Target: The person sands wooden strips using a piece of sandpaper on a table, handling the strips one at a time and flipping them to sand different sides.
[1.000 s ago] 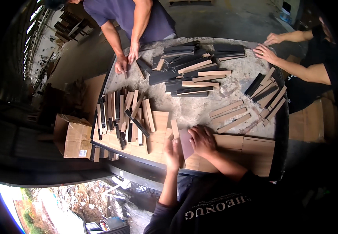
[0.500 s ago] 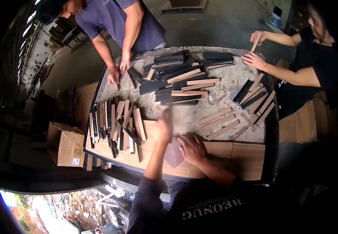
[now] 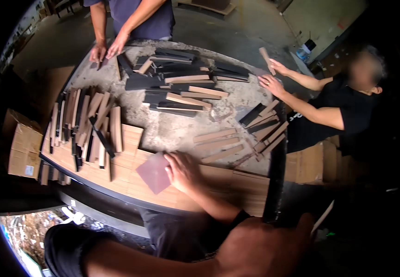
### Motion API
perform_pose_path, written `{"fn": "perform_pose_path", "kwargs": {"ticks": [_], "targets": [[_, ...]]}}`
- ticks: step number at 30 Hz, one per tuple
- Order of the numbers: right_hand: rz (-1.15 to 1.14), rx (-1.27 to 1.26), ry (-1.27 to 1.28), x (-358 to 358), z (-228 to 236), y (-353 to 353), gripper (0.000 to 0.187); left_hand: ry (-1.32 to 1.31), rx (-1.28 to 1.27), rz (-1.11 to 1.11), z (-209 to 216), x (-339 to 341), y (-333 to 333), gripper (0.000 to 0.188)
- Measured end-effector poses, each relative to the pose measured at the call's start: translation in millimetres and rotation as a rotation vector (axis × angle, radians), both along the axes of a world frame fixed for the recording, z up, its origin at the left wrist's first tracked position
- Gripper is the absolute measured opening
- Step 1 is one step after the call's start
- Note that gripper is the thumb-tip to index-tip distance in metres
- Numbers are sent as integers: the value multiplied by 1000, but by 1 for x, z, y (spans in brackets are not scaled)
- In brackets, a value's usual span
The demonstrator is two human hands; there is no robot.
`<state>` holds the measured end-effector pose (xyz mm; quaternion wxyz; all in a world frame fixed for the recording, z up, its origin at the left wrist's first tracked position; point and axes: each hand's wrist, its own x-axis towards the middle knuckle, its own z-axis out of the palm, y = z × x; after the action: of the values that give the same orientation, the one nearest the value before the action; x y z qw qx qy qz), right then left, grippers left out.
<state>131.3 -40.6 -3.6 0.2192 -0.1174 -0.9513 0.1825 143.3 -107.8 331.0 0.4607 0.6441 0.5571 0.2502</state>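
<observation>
Head view. The left hand (image 3: pixel 264 240) is raised close to the camera at the lower edge, its forearm crossing from left to right. A pale strip (image 3: pixel 323 216) projects from its fingertips, outside the right edge of the table (image 3: pixel 163 138). The fingers are bent around the near end of the strip; their exact placement is lost in shadow.

The right hand (image 3: pixel 184 171) is positioned at the near side of the table. Its fingers rest on the right edge of a purple-brown sheet (image 3: pixel 153 173). Whether the thumb pinches the sheet from below cannot be told. The sheet lies turned, one corner toward the person, over a row of flat wooden boards (image 3: pixel 130 182) along the near edge.

Left of the sheet, a heap of wooden and black strips (image 3: pixel 116 127) lies on the boards. A larger heap of black and wooden pieces (image 3: pixel 181 78) occupies the far middle of the table. Three separate strips (image 3: pixel 214 141) lie beyond the right hand, with a small stack (image 3: pixel 262 122) near the right edge.

A co-worker (image 3: pixel 140 21) works at the far left corner. A second co-worker (image 3: pixel 324 111), at right, holds a wooden strip (image 3: pixel 267 60) upright.
</observation>
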Motion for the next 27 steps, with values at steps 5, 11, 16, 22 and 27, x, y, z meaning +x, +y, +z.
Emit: {"fn": "perform_pose_path", "kwargs": {"ticks": [5, 11, 16, 22, 27], "targets": [[12, -24, 59, -1, -4, 5, 36, 548, 519, 14, -9, 15, -18, 36], [34, -17, 21, -4, 2, 2, 35, 626, 681, -464, -2, -6, -17, 22], [-14, -24, -29, 1, -11, 9, 36, 1049, 1470, -252, -25, -31, -35, 25], [-44, 21, -90, 4, 0, 8, 41, 779, 451, 497, -182, -40, -16, 36], [-17, -102, -35, -2, -7, -3, 42, 863, 83, 1141, -342, -62, -83, 53]]}}
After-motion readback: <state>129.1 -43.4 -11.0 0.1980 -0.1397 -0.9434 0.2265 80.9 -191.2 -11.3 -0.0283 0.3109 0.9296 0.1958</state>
